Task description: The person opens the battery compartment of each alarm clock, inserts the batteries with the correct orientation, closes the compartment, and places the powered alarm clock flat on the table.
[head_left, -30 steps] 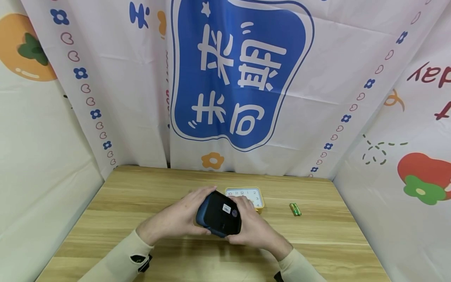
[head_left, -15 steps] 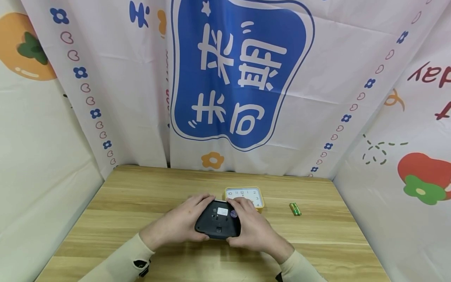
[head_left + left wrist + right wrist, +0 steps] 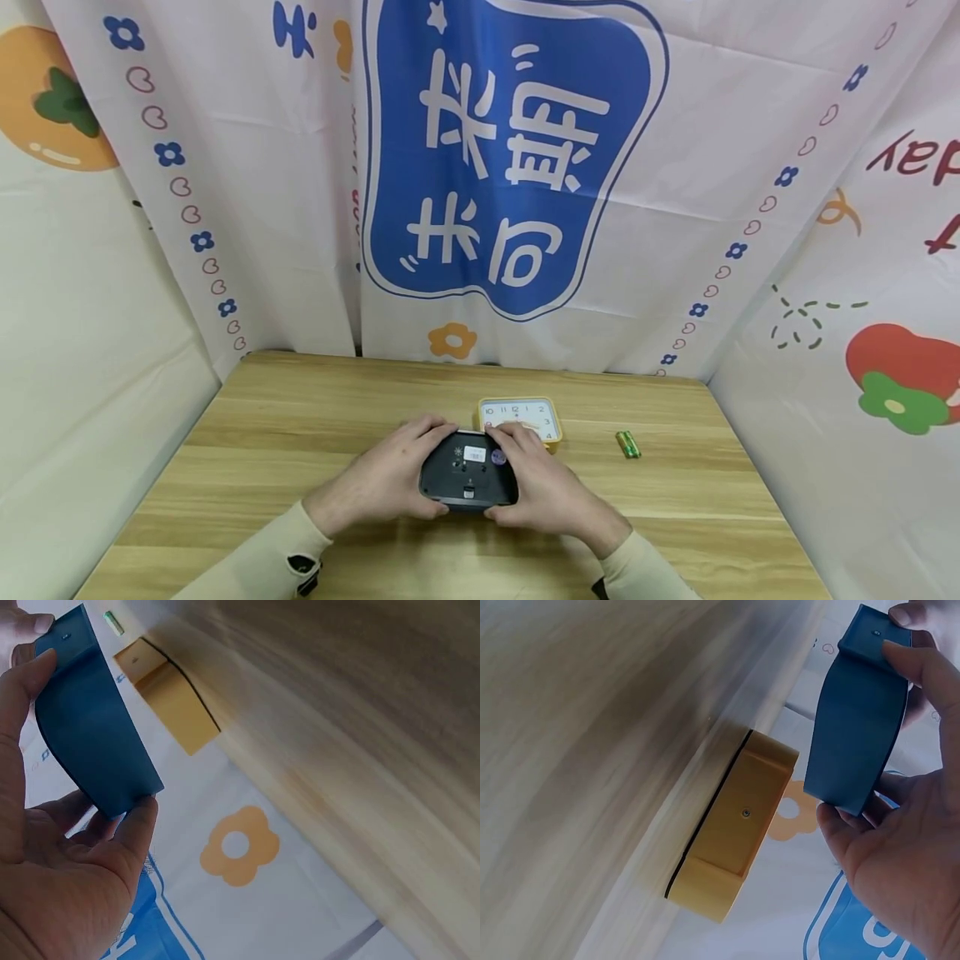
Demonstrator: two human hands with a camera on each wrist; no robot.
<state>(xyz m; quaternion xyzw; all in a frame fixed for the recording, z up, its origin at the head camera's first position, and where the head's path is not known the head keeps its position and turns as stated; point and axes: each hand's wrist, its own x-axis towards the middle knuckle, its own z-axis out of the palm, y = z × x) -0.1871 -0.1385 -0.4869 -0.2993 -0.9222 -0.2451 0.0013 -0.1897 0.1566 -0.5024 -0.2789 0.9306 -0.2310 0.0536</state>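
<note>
Both hands hold a blue desk clock (image 3: 470,471) above the table, its black back with a white label and small knobs turned up toward the head camera. The left hand (image 3: 393,471) grips one end, thumb on the near edge and fingers at the far edge. On the opposite end, the right hand (image 3: 542,477) grips it the same way. In both wrist views the blue casing (image 3: 94,720) shows from the side; its face is hidden from the head view. Just beyond the right hand lies a yellow clock (image 3: 551,408), face up, partly covered by the fingers.
Green batteries (image 3: 628,444) lie side by side to the right of the yellow clock. The wooden table (image 3: 300,400) ends at a white printed cloth (image 3: 637,325) at the back, with more cloth at both sides.
The blue clock has been turned from a tilt to nearly level, so its back with the label and knobs faces up. Both hands keep hold; the yellow clock and batteries stay put.
</note>
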